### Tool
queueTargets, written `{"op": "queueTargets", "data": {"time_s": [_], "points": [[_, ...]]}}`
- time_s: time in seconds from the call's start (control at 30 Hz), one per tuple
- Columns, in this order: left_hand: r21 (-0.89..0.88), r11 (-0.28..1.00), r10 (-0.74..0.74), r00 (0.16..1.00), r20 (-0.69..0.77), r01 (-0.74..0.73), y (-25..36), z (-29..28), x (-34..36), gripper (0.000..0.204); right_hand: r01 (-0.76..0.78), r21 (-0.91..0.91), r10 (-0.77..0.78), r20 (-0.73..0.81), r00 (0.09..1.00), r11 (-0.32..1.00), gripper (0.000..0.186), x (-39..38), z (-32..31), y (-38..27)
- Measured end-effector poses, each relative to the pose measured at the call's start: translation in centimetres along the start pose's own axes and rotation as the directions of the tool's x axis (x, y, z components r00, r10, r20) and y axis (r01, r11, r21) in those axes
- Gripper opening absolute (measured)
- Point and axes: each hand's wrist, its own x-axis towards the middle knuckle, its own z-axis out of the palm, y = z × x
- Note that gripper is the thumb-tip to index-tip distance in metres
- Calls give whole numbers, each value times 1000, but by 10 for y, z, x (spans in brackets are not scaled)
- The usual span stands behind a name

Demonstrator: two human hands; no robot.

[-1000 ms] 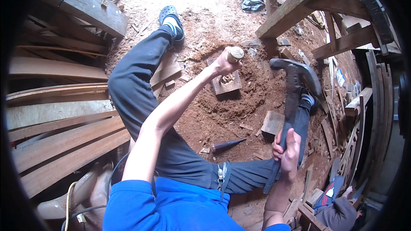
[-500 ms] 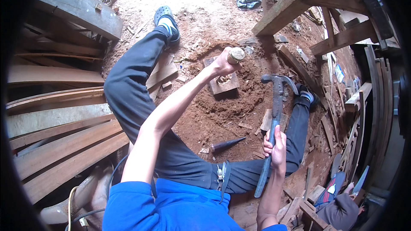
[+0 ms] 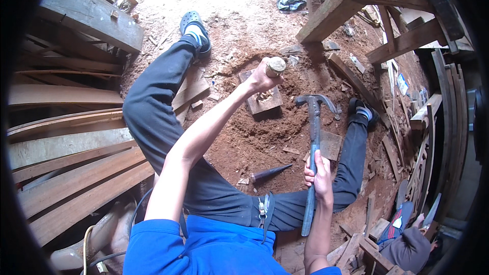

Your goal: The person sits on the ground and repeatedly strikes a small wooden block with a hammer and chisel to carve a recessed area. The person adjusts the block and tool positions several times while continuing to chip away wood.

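Observation:
My left hand [image 3: 260, 79] is wrapped round an upright chisel-like tool [image 3: 276, 65]; its round, pale, worn butt faces up, and my fist hides its lower end. Beneath that hand, a wooden block [image 3: 268, 104] with a carved hollow and loose chips lies on the sawdust. My right hand [image 3: 321, 179] grips the blue handle of a claw hammer [image 3: 314, 121]. The hammer's head is held up to the right of the block, apart from the butt. Between my legs lies a dark tapered tool [image 3: 269, 173] with a pointed end.
Long planks [image 3: 76, 170] are stacked along the left. A heavy timber frame [image 3: 346, 5] stands at the far right, with upright boards [image 3: 451, 117] below it. Wood offcuts [image 3: 191, 91] lie near my left leg. Another person [image 3: 407, 247] sits at the lower right, holding a blade-like tool.
The hammer has swung left, toward the tool in my left hand, and its head has turned slightly. My left hand stays over the block.

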Motion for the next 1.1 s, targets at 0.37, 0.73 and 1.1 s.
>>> {"op": "queueTargets", "data": {"time_s": [0.37, 0.73, 1.1], "points": [[-19, 995, 97, 994, 52, -96, 23, -6, -4, 3, 45, 2, -45, -21, 999, 999, 49, 1, 0, -1], [-44, 992, 118, 993, 26, -117, 21, -1, -8, 4, 46, 3, -46, 6, 999, 999, 50, 6, 1, 5], [65, 998, 26, 999, 31, -28, 53, -8, -17, 8, 154, -110, -156, -7, 988, 982, 51, 0, 9, -25]]}}
